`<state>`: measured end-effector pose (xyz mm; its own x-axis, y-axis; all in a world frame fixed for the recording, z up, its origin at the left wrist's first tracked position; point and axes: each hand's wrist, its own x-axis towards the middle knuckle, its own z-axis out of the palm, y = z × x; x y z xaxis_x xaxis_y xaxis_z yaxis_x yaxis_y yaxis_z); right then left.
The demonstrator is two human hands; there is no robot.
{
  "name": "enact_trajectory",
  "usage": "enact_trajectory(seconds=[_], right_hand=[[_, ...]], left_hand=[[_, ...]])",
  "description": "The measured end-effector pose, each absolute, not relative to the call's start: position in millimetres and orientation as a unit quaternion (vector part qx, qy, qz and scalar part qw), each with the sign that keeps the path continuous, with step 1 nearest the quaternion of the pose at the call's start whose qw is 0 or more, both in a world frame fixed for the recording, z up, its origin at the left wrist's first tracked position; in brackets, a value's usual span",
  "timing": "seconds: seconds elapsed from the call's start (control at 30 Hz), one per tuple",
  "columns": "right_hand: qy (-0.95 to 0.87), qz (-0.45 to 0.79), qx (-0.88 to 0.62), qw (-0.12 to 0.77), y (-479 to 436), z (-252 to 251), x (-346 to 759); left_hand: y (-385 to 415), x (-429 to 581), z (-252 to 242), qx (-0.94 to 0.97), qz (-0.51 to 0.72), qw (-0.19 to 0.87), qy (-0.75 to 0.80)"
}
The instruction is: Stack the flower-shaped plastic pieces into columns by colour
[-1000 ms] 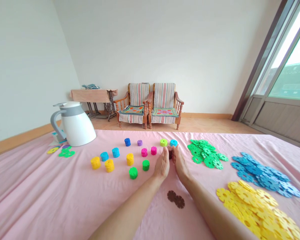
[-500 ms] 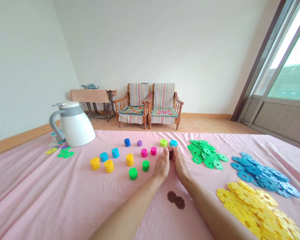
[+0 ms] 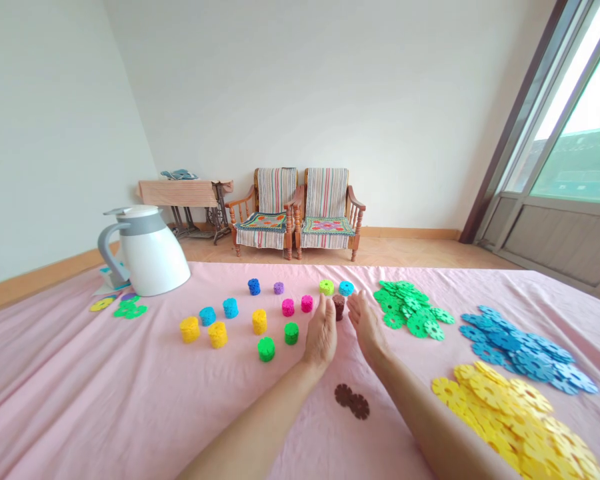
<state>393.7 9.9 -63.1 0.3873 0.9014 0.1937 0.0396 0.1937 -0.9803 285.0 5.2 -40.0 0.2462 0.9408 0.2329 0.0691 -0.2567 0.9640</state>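
A stack of brown snowflake discs stands upright on the pink cloth between my two hands. My left hand is on its near left side, fingers stretched out and palm turned inward. On the other side, my right hand has its fingers extended, with a visible gap to the stack. Two loose brown discs lie overlapping between my forearms. Just behind the stack are a lime stack and a light blue stack. Left of my left hand stand pink stacks and green stacks.
Loose green discs, blue discs and yellow discs lie heaped on the right. Yellow stacks and blue stacks stand left. A white jug is at the far left, near a few loose discs.
My hands have moved apart from the brown stack, the right one outward to the right. More of the stack shows now, and it stays standing in place.
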Motion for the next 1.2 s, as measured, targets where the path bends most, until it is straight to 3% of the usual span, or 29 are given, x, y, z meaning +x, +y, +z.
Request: enact_trajectory(seconds=[0.13,0.37,0.53,0.87,1.2], right_hand=[[-0.448,0.332,-0.567,0.607,-7.3,-47.2,408.6],[-0.505,0.316,-0.621,0.51,-56.3,-44.0,414.2],[-0.548,0.283,-0.647,0.448,-73.3,-54.7,414.9],[-0.567,0.208,-0.645,0.468,-69.7,-67.6,419.6],[-0.585,0.224,-0.635,0.451,-71.7,-60.4,417.9]], left_hand=[[-24.1,272.9,-29.3,0.685,0.473,0.412,0.371],[-58.6,227.5,-22.3,0.833,0.249,0.331,0.367],[-59.4,216.7,-20.4,0.87,0.177,0.307,0.342],[-57.6,223.4,-21.4,0.883,0.177,0.286,0.328],[8.9,240.4,10.4,0.831,0.304,0.24,0.4]])
